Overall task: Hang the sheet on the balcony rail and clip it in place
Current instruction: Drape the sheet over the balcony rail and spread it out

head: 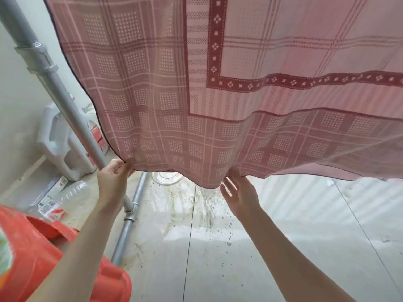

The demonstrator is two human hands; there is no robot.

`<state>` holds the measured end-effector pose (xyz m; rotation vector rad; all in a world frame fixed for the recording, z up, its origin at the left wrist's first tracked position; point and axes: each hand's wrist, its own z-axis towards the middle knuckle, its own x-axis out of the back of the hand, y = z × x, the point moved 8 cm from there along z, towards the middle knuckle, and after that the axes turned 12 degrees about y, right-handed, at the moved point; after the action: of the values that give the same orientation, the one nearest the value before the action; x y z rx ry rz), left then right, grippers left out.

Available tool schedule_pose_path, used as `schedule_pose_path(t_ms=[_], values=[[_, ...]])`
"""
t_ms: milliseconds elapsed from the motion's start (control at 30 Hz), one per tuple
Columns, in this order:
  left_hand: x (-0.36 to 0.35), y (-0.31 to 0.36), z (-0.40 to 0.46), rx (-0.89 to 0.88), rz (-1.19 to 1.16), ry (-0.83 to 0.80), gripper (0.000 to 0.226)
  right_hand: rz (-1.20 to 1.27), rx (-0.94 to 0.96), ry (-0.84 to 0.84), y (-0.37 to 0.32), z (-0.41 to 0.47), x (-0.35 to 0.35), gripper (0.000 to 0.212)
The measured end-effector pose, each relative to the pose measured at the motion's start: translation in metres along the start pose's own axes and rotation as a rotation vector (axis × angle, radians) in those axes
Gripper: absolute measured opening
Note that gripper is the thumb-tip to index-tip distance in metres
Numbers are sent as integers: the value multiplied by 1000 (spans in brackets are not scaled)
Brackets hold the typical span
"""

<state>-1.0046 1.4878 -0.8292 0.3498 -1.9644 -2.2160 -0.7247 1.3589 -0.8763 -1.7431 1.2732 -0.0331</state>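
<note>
Now the pink checked thin cotton sheet (218,83) hangs from 12 o'clock, filling the upper view. Left hand (113,177) pinches its hem at 9 o'clock; right hand (239,192) touches the hem with spread fingers. Likely light, limp, translucent; best gripped along the hem.

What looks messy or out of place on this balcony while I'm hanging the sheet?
The floor is stained greenish and speckled with dark debris below the sheet. Crushed plastic bottles lie loose by the wall, left of the metal pipe.
</note>
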Motion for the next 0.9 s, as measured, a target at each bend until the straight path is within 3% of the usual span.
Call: schedule_pose_path(t_ms=[167,233,333,467,500,567,667,833,900], values=[[1,-7,-8,140,-200,36,15,-38,-8,13,-3,-4,5,5],[-14,-20,-21,270,-275,-57,4,-47,-37,-21,-2,-7,4,6],[-48,-32,-51,467,-378,-189,26,-36,-79,-86,-3,-9,10,6],[-90,-22,-69,556,-472,-246,28,122,-104,-146,-34,-11,39,7],[-98,-20,-70,563,-487,-236,26,172,-102,-145,-46,-12,47,3],[-107,-22,-70,580,-506,-185,14,191,-42,-151,-71,-8,66,17],[-99,-36,-65,618,-505,-52,14,165,9,-192,-102,-10,79,47],[-74,-39,-49,581,-511,120,10,332,31,-168,-132,-15,109,38],[-80,-35,-58,592,-576,134,9,356,-32,-116,-130,-6,117,19]])
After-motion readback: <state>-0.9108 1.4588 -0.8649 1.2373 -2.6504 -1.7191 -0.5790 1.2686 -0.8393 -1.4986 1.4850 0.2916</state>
